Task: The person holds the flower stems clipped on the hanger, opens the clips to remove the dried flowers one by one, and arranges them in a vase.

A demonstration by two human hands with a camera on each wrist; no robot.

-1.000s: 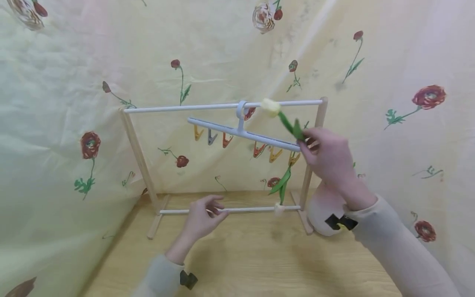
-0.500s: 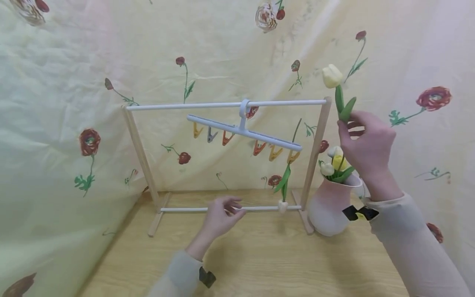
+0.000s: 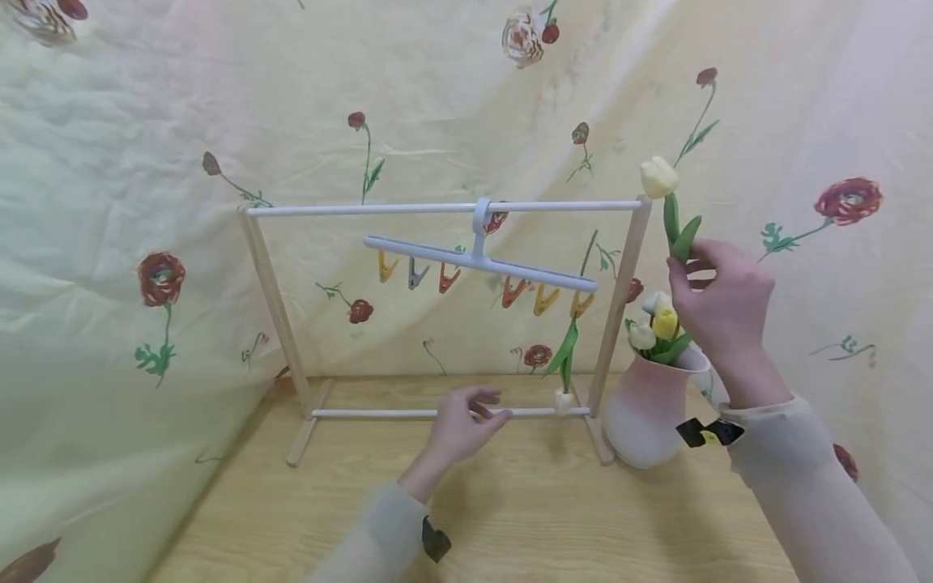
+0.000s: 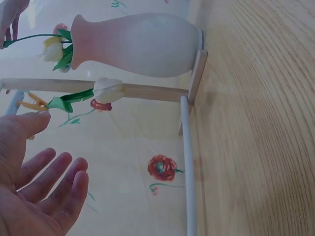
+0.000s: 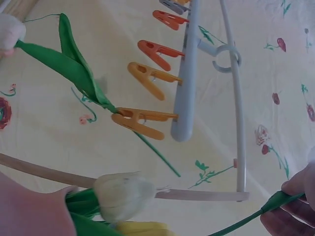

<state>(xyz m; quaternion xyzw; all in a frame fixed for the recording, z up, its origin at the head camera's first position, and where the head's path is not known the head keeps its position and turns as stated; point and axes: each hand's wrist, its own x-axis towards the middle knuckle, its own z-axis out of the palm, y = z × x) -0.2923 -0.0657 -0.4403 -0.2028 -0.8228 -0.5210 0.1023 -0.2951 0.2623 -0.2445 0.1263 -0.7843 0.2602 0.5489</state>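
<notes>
My right hand (image 3: 729, 295) pinches the green stem of a white tulip (image 3: 659, 177), bloom upward, above and beside the vase (image 3: 645, 421). In the right wrist view, its stem (image 5: 241, 223) runs down from my fingertips. My left hand (image 3: 464, 423), fingers relaxed, is by the rack's lower bar and holds nothing. Another white tulip (image 3: 564, 402) hangs bloom down from the end orange clip (image 3: 581, 304) of a pale blue hanger (image 3: 535, 274). In the left wrist view, that orange clip (image 4: 34, 103) appears just beyond my thumb.
The hanger hooks over the top bar (image 3: 364, 209) of a wooden-legged rack and tilts down to the right. Several other coloured clips, such as a red one (image 3: 513, 291), line it. White and yellow tulips (image 3: 659, 324) fill the vase, right of the rack on the wooden table (image 3: 525, 518).
My right hand has moved right with its tulip, from the hanger's right end to above the vase, uncovering the vase's tulips. My left hand has drifted right along the lower bar.
</notes>
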